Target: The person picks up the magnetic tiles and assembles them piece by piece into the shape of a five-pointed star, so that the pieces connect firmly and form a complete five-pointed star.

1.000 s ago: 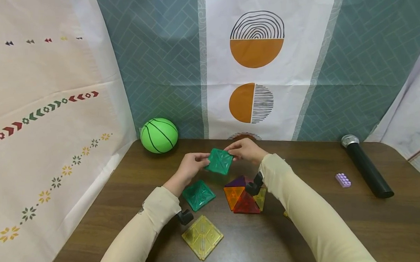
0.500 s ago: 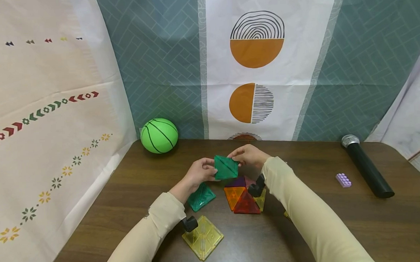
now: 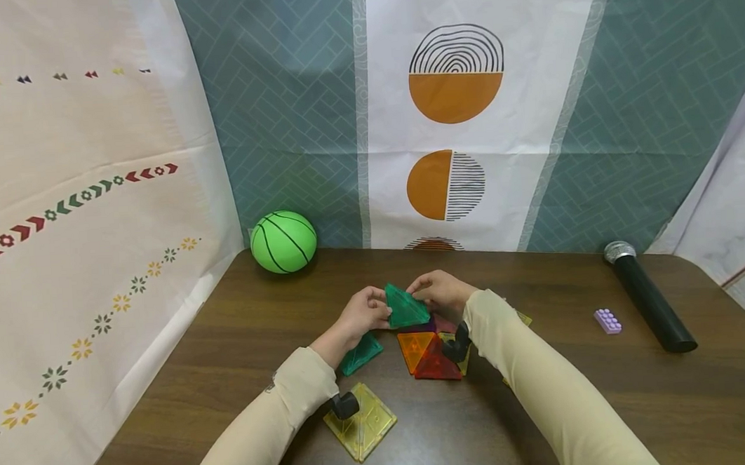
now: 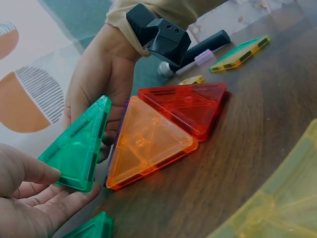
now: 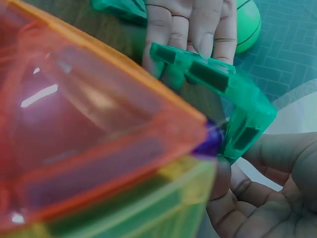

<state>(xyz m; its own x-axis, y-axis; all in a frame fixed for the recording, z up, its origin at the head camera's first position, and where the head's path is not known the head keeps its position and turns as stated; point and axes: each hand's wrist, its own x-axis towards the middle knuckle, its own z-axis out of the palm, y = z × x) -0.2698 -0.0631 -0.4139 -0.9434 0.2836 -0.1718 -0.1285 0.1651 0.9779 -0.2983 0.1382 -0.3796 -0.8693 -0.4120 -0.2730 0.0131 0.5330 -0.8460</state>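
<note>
A pair of translucent green triangular magnetic tiles, joined and bent into a V in the right wrist view, is held between both hands. My left hand pinches their left side, thumb in front and fingers behind. On the far right edge, my right hand grips with its fingertips, partly hidden in the left wrist view. Right beside them sits a cluster of joined triangular tiles, with an orange tile, a red tile, a purple tile and yellow ones. Another green tile piece lies under the left wrist.
A yellow tile square lies nearest me. More yellow tiles show by the right forearm. A green ball stands at the back left. A purple toy brick and a black microphone lie on the right.
Both hands have brought the green tiles down and slightly right, close to the tile cluster. The green pair has gone from nearly flat to bent along its middle.
</note>
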